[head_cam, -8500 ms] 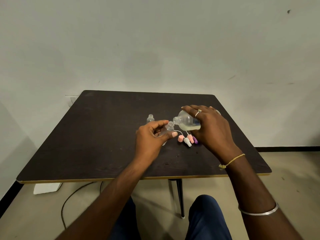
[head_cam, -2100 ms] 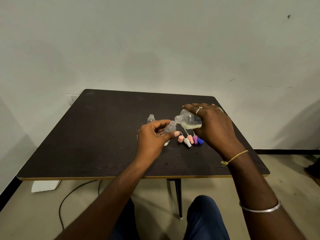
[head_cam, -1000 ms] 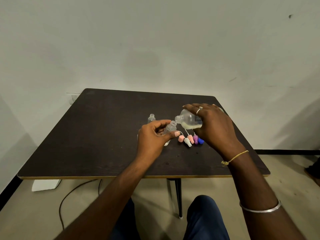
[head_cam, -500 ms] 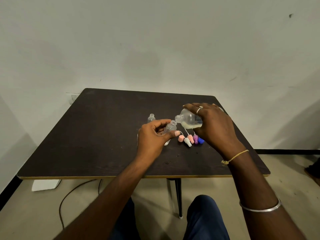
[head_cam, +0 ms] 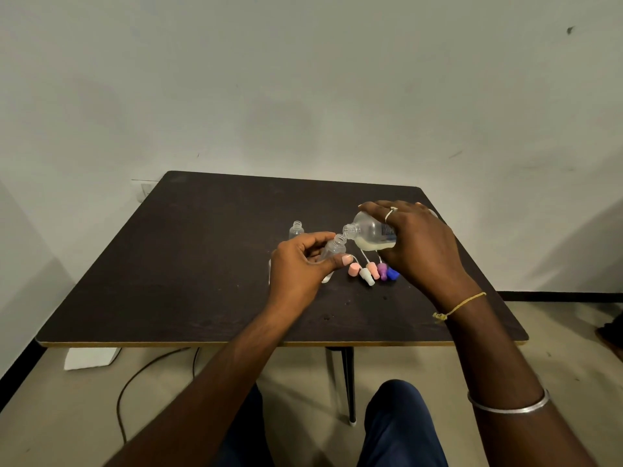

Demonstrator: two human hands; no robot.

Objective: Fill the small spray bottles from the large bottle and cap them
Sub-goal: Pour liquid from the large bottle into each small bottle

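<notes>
One large bottle [head_cam: 370, 232] and two small spray bottles show on the dark table [head_cam: 188, 264]. Five spray caps lie in a row just near of the large bottle: peach cap [head_cam: 353, 270], white cap [head_cam: 367, 276], pink cap [head_cam: 372, 269], purple cap [head_cam: 382, 270] and blue cap [head_cam: 392, 273].

The left hand [head_cam: 298, 273] curls thumb and fingers round the held small bottle [head_cam: 333, 250], tilted with its open neck up and to the right. The right hand [head_cam: 419, 246] clasps the large bottle from above, tipped almost on its side, its mouth at the small bottle's neck; whitish liquid pools along its lower side. The second small bottle [head_cam: 296, 229] stands uncapped, far and left of the hands.

Against the view from eight seconds back, the blue cap now shows beside the right hand; over the last half second, nothing visibly shifts.

The held bottle's body is mostly covered by fingers, so its fill cannot be told. A pale sliver [head_cam: 269, 269] at the left hand's left edge cannot be identified.
</notes>
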